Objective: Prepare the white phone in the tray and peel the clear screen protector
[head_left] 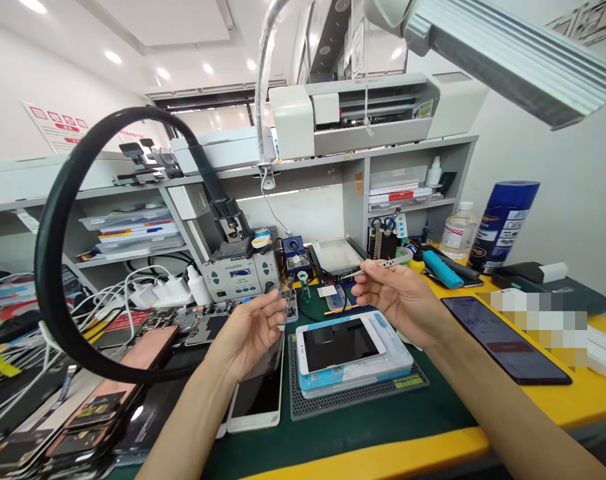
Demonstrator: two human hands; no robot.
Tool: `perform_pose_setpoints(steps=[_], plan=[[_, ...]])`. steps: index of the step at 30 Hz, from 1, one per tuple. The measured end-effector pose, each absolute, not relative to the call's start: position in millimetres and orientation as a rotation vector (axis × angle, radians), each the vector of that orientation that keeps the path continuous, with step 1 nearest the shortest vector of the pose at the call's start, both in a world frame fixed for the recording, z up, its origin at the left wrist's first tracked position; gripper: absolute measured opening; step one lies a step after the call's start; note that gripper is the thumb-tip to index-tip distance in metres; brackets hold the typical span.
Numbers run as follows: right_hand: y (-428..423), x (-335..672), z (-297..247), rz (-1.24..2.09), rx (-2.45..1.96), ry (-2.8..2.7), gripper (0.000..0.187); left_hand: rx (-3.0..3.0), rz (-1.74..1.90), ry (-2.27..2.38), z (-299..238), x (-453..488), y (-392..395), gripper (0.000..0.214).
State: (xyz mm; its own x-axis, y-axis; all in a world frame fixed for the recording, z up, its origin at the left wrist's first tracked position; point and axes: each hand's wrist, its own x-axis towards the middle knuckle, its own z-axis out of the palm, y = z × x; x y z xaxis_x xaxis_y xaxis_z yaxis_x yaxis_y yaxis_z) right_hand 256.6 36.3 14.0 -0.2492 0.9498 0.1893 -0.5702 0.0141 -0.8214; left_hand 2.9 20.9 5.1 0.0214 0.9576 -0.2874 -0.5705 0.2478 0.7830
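Observation:
My right hand (395,290) is closed around a pair of silver tweezers (400,259), their thin tip pointing left above the mat. My left hand (253,327) is raised with its thumb and fingers curled together. A small, thin, see-through piece seems to be at its fingertips, but I cannot make out what it is. Between and below my hands, a white smartphone (340,344) with a dark screen lies face up on a blue and white box (357,381). That box rests on a grey perforated pad (313,410). Under my left wrist is a white tablet (255,397).
Stacked phone parts (87,427) and white cables crowd the left. A thick black hose (57,220) loops beside my left arm. A grey soldering station (240,277) stands behind. At right are a large dark phone (503,340) and a blue spray can (503,227).

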Motion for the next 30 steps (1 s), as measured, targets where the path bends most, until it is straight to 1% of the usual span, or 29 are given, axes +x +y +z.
perform_pose_setpoints(steps=[4,10,16,21,30], plan=[[34,255,10,1.571,-0.521,-1.022,0.018,0.558,1.253,0.777,6,2,16,0.011],[30,251,13,1.559,-0.556,-1.009,0.019,0.62,1.344,0.709,6,0,11,0.007],[31,248,11,1.582,-0.581,-1.028,0.022,0.706,1.349,0.651,8,9,4,0.005],[32,249,10,1.62,-0.578,-0.985,0.02,0.674,1.381,0.665,8,8,6,0.001],[32,250,10,1.679,-0.568,-0.939,0.02,0.657,1.381,0.691,7,6,8,0.001]])
